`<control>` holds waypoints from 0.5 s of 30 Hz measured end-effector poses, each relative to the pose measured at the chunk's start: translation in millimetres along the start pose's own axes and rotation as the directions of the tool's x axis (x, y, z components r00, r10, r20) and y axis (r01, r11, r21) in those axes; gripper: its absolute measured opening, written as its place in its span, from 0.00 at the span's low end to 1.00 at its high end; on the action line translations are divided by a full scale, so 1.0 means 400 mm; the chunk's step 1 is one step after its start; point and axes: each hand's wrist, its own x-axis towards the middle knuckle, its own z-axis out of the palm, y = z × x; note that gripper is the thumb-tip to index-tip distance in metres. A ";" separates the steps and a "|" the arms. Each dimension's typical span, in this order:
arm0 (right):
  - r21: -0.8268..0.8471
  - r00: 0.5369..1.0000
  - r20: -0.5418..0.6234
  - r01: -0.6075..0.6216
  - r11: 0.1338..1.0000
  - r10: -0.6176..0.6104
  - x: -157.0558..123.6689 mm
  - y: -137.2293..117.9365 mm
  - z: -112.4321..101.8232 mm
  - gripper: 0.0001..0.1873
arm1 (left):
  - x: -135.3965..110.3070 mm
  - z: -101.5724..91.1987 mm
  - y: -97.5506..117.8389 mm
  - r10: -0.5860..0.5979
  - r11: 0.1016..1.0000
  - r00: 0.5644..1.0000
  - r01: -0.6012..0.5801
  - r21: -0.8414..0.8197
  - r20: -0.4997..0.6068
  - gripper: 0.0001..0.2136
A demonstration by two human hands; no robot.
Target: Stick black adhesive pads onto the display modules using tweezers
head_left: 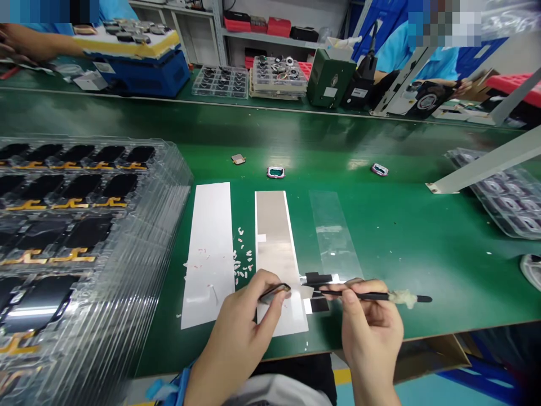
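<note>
"Where do we have the dark-edged panel?"

"Pinched in our left hand, above the middle strip. Our right hand grips a black tweezer-like tool."

"How will the panel handle?"

"Likely light, stiff, slick and brittle; we'd keep to the rim, off the face."

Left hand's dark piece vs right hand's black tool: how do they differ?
The dark piece is short; the black tool is long and thin. The tool carries a pale wrap near one end; none shows on the piece. Both are hand-held.
</note>
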 end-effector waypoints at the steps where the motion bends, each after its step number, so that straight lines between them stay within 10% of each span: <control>1: 0.028 1.000 0.008 0.001 1.000 -0.002 -0.005 -0.005 0.014 0.05 | 0.002 0.001 0.002 -0.045 0.991 0.999 0.043 -0.126 -0.010 0.06; 7: 0.118 0.998 0.056 -0.007 0.993 0.000 -0.036 -0.004 0.099 0.04 | 0.004 0.029 0.009 -0.161 0.794 0.987 0.128 -0.595 -0.002 0.08; 15: 0.154 0.995 0.045 0.083 0.985 -0.091 -0.039 -0.006 0.139 0.05 | 0.007 0.040 0.013 -0.140 0.679 0.990 0.111 -0.726 0.020 0.09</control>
